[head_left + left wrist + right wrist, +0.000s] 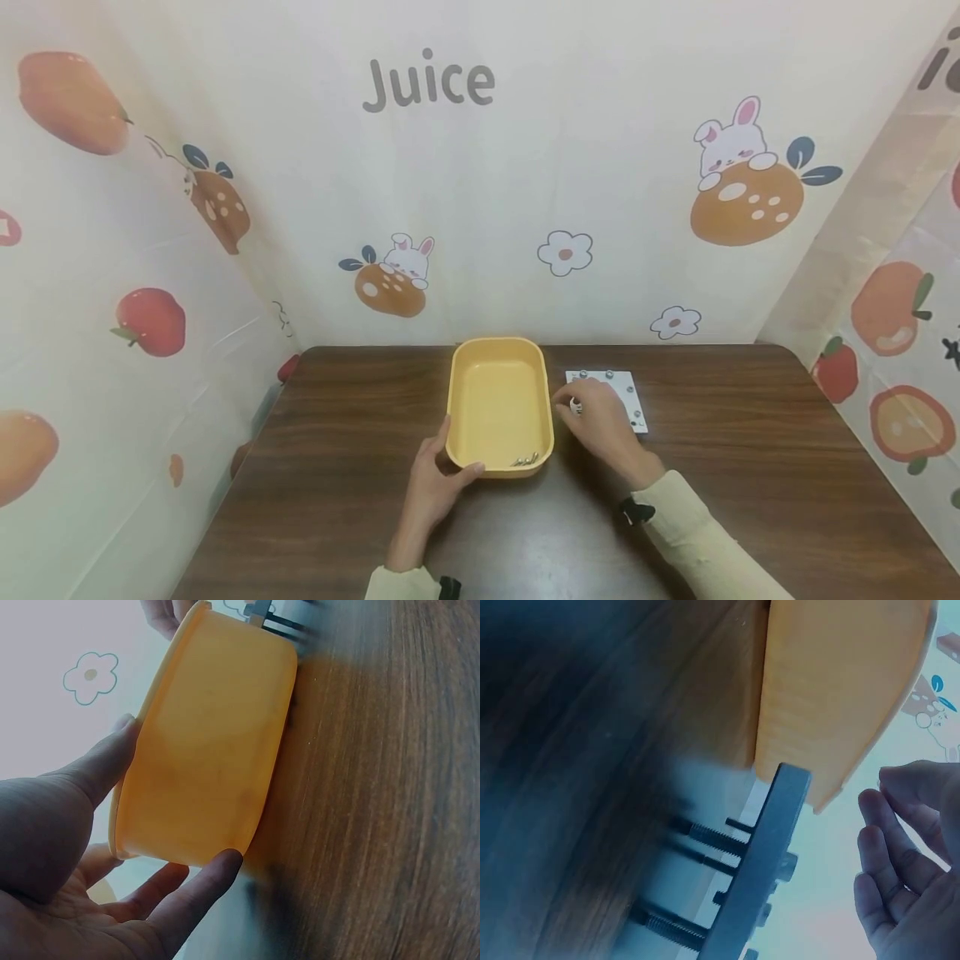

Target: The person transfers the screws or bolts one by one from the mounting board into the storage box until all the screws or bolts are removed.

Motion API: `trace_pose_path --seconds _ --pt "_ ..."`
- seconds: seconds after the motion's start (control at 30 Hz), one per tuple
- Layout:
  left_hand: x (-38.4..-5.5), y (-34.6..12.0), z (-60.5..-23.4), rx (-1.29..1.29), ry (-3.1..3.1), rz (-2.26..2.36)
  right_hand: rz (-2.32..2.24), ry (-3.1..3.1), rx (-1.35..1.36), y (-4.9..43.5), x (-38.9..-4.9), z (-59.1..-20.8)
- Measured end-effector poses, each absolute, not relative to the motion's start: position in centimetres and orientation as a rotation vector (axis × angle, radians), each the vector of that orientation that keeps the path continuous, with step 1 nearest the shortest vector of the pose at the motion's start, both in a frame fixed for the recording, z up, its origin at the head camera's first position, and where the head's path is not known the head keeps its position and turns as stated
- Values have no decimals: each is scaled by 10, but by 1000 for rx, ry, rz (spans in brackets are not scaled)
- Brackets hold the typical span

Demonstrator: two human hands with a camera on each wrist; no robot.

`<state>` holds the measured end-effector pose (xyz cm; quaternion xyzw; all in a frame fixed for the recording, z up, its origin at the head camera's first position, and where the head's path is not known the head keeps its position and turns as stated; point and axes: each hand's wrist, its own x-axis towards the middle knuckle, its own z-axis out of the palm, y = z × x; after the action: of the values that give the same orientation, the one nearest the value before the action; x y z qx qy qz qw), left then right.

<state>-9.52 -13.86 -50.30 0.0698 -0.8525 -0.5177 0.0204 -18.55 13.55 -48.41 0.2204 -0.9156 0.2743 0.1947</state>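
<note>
A yellow plastic tray (497,392) stands on the table, with several small metal screws (527,459) in its near right corner. My left hand (433,492) holds the tray's near left corner, thumb on the near side and fingers along the left side, as the left wrist view (97,862) shows from close by. My right hand (600,417) is over a pale plate (622,385) fitted with bolts, its fingertips close to the tray's right rim. In the right wrist view the thumb and index fingertips (885,780) meet; whether anything small is between them is unclear.
The plate (757,862) is raised on its bolts, their threaded ends pointing down toward the dark wooden table (360,433). A printed curtain (480,183) hangs behind the table and along both sides.
</note>
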Motion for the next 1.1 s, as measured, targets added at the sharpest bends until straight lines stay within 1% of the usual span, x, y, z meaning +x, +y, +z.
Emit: trace_pose_path --seconds 0.2,0.5,1.1 --pt "-97 -139 -504 204 -2653 -1598 737 -2595 530 144 -190 -488" --pt "-98 -139 -502 215 -2668 -1607 699 -2627 477 154 -196 -492" --pt "-97 -140 -505 238 -2676 -1592 599 -2724 478 158 -198 -496"
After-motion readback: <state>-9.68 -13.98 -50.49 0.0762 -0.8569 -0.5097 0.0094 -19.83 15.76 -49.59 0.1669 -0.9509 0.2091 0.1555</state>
